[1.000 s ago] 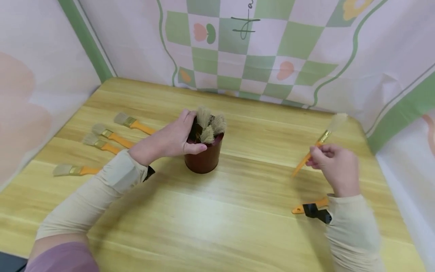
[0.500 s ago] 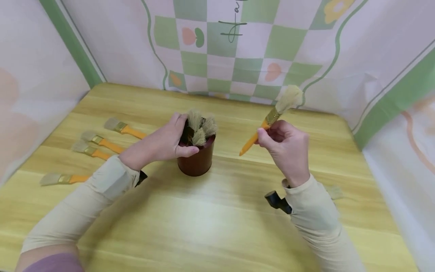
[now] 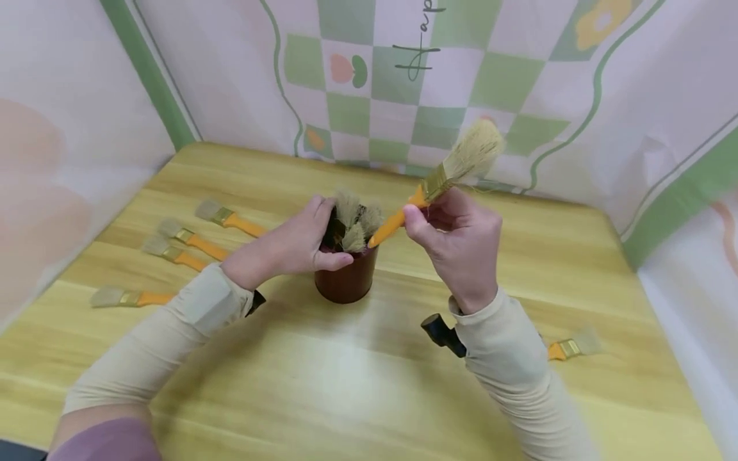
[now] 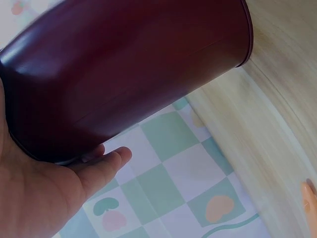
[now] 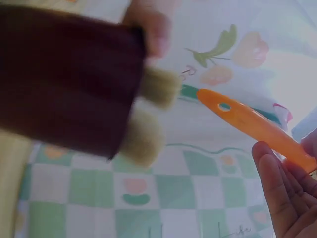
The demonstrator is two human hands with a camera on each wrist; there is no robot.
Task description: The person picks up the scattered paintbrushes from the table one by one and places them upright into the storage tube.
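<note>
- The left hand (image 3: 288,243) holds the dark red cup (image 3: 344,282) at its rim, thumb on the near side and fingers around the far side.
- The cup stands upright on the table, with pale bristle tufts (image 3: 348,208) sticking up between that thumb and the right hand's fingers.
- The right hand (image 3: 461,246) pinches an orange-handled brush (image 3: 434,184) between thumb and fingers, close to its metal band; the bristles rise above the fingertips, and the handle slants down from them toward the cup, its tip near the rim but apart from it.
- Under both hands lies a table (image 3: 346,384) of yellowish wood with streaky grain; a bright patch of light shines on it, nearer the person than the fingers.
- Left of the left fingers, four more brushes (image 3: 202,244) lie flat, bristles pointing away from the hand.
- Nearer the person than the right fingers and further right, another brush (image 3: 567,349) lies partly behind the beige sleeve (image 3: 510,358).
- Beyond the fingers hangs a back cloth (image 3: 398,73) with green and white checks, peach hearts and dark lettering.
- Pale side cloths (image 3: 69,77) with green bands enclose the table left and right of the hands.
</note>
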